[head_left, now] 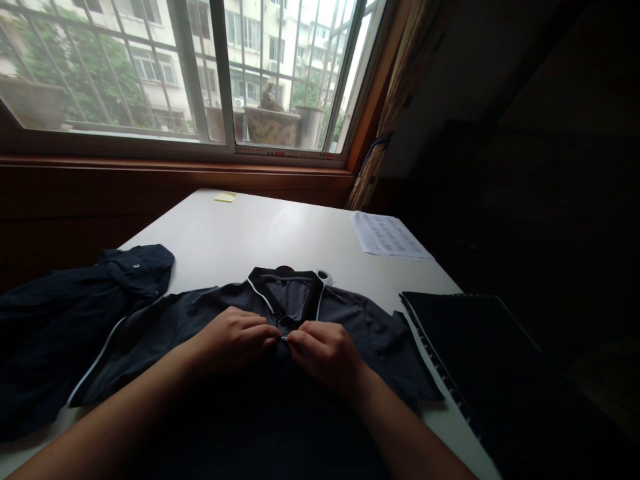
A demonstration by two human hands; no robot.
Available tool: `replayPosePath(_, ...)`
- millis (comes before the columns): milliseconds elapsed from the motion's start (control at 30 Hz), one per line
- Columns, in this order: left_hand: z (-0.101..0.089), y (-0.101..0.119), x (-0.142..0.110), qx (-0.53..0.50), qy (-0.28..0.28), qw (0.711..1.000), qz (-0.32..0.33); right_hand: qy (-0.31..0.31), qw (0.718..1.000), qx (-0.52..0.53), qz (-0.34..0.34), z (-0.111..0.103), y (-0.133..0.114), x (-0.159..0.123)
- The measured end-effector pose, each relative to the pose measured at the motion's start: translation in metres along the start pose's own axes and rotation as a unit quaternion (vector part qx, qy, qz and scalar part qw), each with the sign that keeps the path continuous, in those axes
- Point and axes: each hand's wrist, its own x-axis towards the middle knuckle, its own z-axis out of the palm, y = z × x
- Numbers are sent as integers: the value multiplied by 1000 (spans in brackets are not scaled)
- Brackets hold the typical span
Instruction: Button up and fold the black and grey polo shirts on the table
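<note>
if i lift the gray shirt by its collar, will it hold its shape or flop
The shirt will probably flop: its sleeves lie spread and wrinkled on the table. The collar may be firmer, as it looks thicker. The body's thin look suggests little weight.

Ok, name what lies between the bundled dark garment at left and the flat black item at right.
A dark grey shirt on the white table, with the left hand and right hand at its front; the head view shows this.

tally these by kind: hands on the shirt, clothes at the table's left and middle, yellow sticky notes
Hands: 2 (left hand, right hand)
Clothes: 2 (dark grey shirt, navy garment)
Sticky notes: 1 (yellow note)
Total: 5
</note>
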Motion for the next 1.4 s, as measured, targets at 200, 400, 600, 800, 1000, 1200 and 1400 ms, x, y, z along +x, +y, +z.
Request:
replayPosePath(200,3,-6,-2,12,-20,1000,1,-17,999,-26,-32,-2,0,1)
replayPosePath(400,1,-9,-1,50,-39,998,15,-53,998,-2,-38,-1,2,2)
replayPosePath(600,1,-7,-1,16,-49,999,-14,-40,998,48,6,0,4,2)
replayPosePath(800,-6,-2,1,-71,-48,995,-40,-57,996,67,21,5,7,1)
replayPosePath(1000,-10,1,0,-87,-75,993,-7,-52,994,85,39,4,8,2)
replayPosePath(1200,-9,0,-1,-54,-80,995,-2,-48,990,115,59,6,11,1)
replayPosePath(1400,-10,4,2,-31,-75,997,11,-47,989,125,63,5,12,2)
